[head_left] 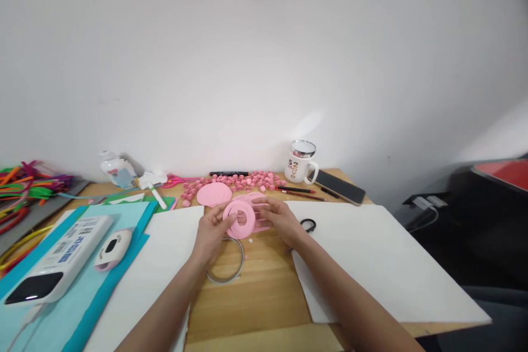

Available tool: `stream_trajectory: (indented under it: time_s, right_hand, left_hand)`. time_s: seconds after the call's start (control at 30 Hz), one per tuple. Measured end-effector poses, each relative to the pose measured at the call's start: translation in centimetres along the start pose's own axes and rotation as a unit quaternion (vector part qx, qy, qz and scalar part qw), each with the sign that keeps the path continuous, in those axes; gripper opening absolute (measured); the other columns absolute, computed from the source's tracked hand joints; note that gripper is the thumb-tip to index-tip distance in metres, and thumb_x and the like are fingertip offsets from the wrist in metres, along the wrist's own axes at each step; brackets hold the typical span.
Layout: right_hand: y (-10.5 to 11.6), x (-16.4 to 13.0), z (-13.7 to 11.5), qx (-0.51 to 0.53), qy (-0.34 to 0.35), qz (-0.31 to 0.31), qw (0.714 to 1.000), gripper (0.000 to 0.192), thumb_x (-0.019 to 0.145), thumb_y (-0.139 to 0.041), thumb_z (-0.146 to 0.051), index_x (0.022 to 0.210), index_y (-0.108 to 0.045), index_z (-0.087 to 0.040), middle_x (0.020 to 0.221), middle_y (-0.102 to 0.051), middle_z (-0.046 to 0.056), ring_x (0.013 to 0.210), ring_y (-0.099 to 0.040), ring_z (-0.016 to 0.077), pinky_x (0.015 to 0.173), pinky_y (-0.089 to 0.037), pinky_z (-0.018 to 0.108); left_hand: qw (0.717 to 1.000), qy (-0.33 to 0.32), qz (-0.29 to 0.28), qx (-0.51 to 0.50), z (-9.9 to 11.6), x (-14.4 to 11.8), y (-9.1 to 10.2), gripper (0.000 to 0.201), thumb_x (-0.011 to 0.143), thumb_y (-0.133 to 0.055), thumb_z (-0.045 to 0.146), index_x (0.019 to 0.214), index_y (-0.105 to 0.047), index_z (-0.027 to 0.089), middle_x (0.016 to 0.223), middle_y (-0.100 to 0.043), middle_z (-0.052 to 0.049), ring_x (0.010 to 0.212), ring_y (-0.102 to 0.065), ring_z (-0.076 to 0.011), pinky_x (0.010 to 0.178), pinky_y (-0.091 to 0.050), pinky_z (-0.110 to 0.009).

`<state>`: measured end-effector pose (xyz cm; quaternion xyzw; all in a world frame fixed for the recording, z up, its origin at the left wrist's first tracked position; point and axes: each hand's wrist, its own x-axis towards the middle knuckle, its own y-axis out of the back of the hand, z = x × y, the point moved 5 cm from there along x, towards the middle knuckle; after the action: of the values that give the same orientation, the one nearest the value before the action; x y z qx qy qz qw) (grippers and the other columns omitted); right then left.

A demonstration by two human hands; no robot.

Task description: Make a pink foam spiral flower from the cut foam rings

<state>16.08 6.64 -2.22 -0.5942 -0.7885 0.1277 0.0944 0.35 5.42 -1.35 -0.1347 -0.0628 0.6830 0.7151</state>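
My left hand and my right hand together hold a pink foam ring with a round hole, raised a little over the wooden table. More pink ring pieces lie under and behind it. A flat pink disc rests just beyond my left hand. A wire hoop lies on the wood below my hands. Several small pink rolled pieces are scattered along the back of the table.
White sheets lie at the right and left. Blue paper carries a white power bank and a small pink-white device. A mug, phone, pencils, marker, black ring and coloured pipe cleaners surround them.
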Motion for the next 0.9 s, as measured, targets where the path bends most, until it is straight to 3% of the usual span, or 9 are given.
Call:
stream_trajectory:
  time_s: [0.1,0.27,0.4,0.53,0.6,0.67,0.77,0.9]
  right_hand:
    - [-0.6,-0.3,-0.3,0.021,0.0,-0.072,0.997,0.039,0.061,-0.069,-0.022,0.099,-0.056,-0.02,0.08,-0.066,0.002,0.068,-0.062,0.0143,0.061,-0.051,0.027]
    - [-1.2,-0.7,-1.1,-0.022,0.04,-0.111,0.993,0.048,0.066,-0.066,-0.025,0.112,-0.052,-0.024,0.085,-0.063,0.002,0.073,-0.061,0.0145,0.067,-0.05,0.029]
    - [-1.2,-0.6,-1.5,-0.118,0.109,-0.071,0.984,0.042,0.063,-0.07,-0.03,0.103,-0.061,-0.024,0.1,-0.059,0.005,0.09,-0.057,0.0204,0.077,-0.047,0.034]
    - [-1.0,-0.7,-2.2,-0.168,0.161,-0.008,0.973,0.018,0.064,-0.069,-0.034,0.079,-0.068,-0.024,0.101,-0.057,0.006,0.095,-0.054,0.02,0.076,-0.046,0.03]
    - [-0.7,-0.7,-2.3,-0.149,0.158,0.011,0.976,0.015,0.067,-0.065,-0.037,0.07,-0.067,-0.022,0.094,-0.06,0.005,0.089,-0.056,0.019,0.072,-0.046,0.029]
    - [-0.3,-0.6,-2.1,-0.142,0.132,0.036,0.98,0.019,0.069,-0.062,-0.039,0.068,-0.065,-0.02,0.076,-0.062,0.003,0.072,-0.058,0.0163,0.065,-0.047,0.028]
    - [0.5,-0.4,-1.3,-0.153,0.078,0.073,0.982,0.025,0.067,-0.062,-0.041,0.067,-0.064,-0.016,0.058,-0.058,0.0,0.048,-0.051,0.0109,0.049,-0.044,0.024]
    - [0.5,-0.2,-0.5,-0.162,0.04,0.038,0.985,0.026,0.064,-0.065,-0.04,0.069,-0.063,-0.014,0.054,-0.056,-0.001,0.044,-0.046,0.0079,0.042,-0.037,0.02]
  left_hand:
    - [0.999,0.015,-0.006,-0.049,0.3,-0.1,-0.4,0.049,0.056,-0.075,0.023,0.101,-0.06,0.01,0.083,-0.07,-0.011,0.069,-0.066,-0.0189,0.055,-0.05,-0.022]
    - [0.994,0.052,-0.045,-0.082,0.4,-0.2,-0.8,0.046,0.059,-0.073,0.016,0.103,-0.06,0.012,0.088,-0.07,-0.009,0.07,-0.065,-0.016,0.059,-0.051,-0.021]
    - [0.988,0.091,-0.105,-0.068,0.0,-0.6,-1.2,0.043,0.062,-0.071,0.017,0.104,-0.06,0.013,0.095,-0.068,-0.011,0.074,-0.065,-0.0186,0.061,-0.052,-0.024]
    - [0.985,0.105,-0.124,-0.049,-0.4,-0.9,-1.8,0.037,0.061,-0.073,0.02,0.095,-0.064,0.01,0.09,-0.069,-0.012,0.07,-0.064,-0.0181,0.059,-0.051,-0.025]
    - [0.988,0.086,-0.121,-0.038,-0.5,-0.8,-2.0,0.035,0.061,-0.073,0.024,0.092,-0.066,0.009,0.088,-0.069,-0.012,0.074,-0.064,-0.0199,0.063,-0.05,-0.026]
    - [0.991,0.062,-0.115,-0.036,-0.6,-0.6,-2.0,0.035,0.065,-0.069,0.031,0.092,-0.066,0.009,0.091,-0.069,-0.013,0.082,-0.063,-0.0219,0.071,-0.05,-0.029]
    - [0.993,0.045,-0.097,-0.054,-0.7,-0.3,-1.8,0.042,0.074,-0.057,0.044,0.097,-0.064,0.009,0.1,-0.066,-0.015,0.094,-0.06,-0.0234,0.079,-0.047,-0.032]
    - [0.993,0.05,-0.083,-0.072,-0.3,-0.2,-1.6,0.055,0.074,-0.05,0.054,0.106,-0.06,0.011,0.105,-0.064,-0.017,0.1,-0.057,-0.0255,0.081,-0.046,-0.035]
